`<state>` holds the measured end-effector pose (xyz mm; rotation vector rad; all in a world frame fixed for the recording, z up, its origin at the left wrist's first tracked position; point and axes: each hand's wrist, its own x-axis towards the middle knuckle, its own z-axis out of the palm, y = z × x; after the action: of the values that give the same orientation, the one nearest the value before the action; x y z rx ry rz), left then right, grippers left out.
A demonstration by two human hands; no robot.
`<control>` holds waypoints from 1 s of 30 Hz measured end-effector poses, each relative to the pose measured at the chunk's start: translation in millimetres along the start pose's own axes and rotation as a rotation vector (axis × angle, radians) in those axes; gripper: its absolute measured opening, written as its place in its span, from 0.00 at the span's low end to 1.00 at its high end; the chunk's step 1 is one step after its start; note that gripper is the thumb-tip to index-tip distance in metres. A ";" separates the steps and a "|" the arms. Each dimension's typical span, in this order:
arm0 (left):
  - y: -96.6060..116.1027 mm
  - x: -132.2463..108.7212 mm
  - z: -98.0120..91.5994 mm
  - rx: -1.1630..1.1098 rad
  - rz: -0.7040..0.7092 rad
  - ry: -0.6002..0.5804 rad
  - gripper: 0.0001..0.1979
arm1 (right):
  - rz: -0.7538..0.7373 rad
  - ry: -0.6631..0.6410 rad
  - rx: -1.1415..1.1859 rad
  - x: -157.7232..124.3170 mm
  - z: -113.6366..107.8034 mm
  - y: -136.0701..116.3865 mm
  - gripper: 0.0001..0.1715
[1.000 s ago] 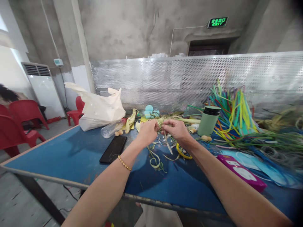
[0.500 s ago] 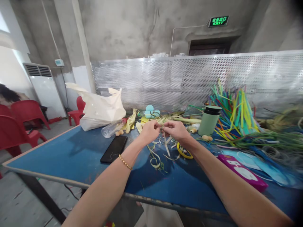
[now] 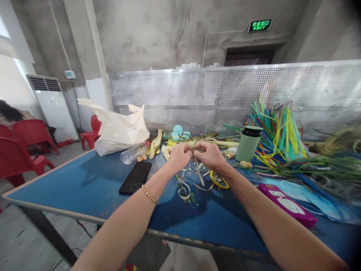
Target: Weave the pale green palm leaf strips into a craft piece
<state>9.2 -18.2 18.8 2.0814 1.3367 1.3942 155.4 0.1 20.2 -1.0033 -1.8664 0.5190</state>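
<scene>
My left hand (image 3: pixel 180 155) and my right hand (image 3: pixel 209 155) meet over the middle of the table, thumbs and fingers pinched together. Between the fingertips they grip a thin, pale green plant strip (image 3: pixel 200 174), whose end hangs below my right hand; most of the held part is hidden by the fingers. Under the hands lie small cut scraps and a curled strip (image 3: pixel 184 192). A yellow ring (image 3: pixel 226 185) rests just below my right wrist. Behind the hands spreads a heap of stalks and husk-like leaves (image 3: pixel 156 145).
A black phone (image 3: pixel 135 178), clear bottle (image 3: pixel 132 154) and white plastic bag (image 3: pixel 122 128) stand left on the blue table (image 3: pixel 70 188). Right are a green tumbler (image 3: pixel 248 146), coloured strips (image 3: pixel 290 139), a magenta case (image 3: pixel 287 205) and blue masks (image 3: pixel 318 203). A perforated metal panel (image 3: pixel 169 94) closes the back.
My right hand's fingers have drawn in closer to the left fingertips, and the hanging strip has shifted slightly. The other things lie as before.
</scene>
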 end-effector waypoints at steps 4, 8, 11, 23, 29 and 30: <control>-1.9 -0.2 0.3 -0.060 -0.007 -0.006 0.09 | 0.045 0.002 0.071 -0.4 -0.7 -3.6 0.09; -1.7 -0.6 -1.2 -0.088 -0.005 -0.006 0.08 | 0.097 -0.001 0.180 -1.2 -0.4 -8.4 0.09; 0.2 -0.7 -2.7 -0.096 -0.007 -0.009 0.07 | 0.124 0.007 0.225 -1.8 -0.2 -11.0 0.08; 1.7 -0.5 -8.1 -0.326 -0.184 -0.120 0.06 | 0.115 -0.050 0.430 -0.1 -5.6 -8.0 0.11; -11.9 4.6 -9.5 -0.277 -0.037 -0.107 0.17 | 0.069 -0.056 0.330 -0.2 0.2 -8.3 0.17; -14.5 5.5 -9.0 -0.290 -0.045 -0.092 0.18 | 0.065 -0.063 0.303 0.4 0.0 -8.0 0.16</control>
<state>-5.5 -8.3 16.5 1.8878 1.0668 1.3643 151.9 -4.2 25.9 -0.8540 -1.7492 0.8525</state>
